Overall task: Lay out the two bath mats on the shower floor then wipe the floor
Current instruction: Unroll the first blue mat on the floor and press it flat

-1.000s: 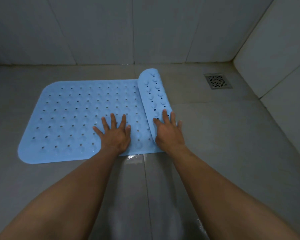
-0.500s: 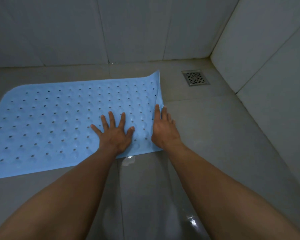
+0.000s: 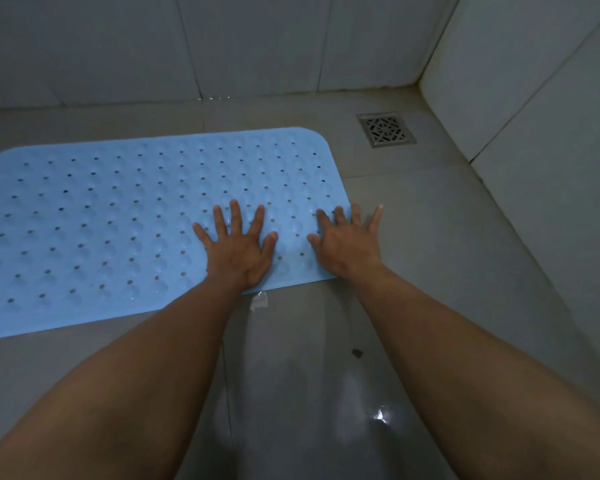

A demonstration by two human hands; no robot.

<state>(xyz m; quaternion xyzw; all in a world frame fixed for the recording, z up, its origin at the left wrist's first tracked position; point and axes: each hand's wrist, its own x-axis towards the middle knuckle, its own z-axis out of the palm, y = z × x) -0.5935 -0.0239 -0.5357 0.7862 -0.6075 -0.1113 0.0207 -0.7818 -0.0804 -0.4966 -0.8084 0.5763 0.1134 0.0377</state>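
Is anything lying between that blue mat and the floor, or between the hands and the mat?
Nothing visible. The blue mat lies flat on the floor, and the left hand and right hand press directly on it, palms open.

Both arms were extended forward and down, bare forearms converging slightly toward the hands. Left hand (image 3: 238, 249) was palm-down, flat, fingers (image 3: 235, 216) spread wide and pointing away, thumb splayed out to the right. Right hand (image 3: 347, 244) was also palm-down and flat, fingers fanned, little finger angled out furthest to the right, thumb pointing left toward the other hand. Hands sat side by side at the same reach, thumbs facing each other with a gap between them, not touching. Wrists were roughly straight, in line with the forearms. Neither hand was curled or gripping anything.
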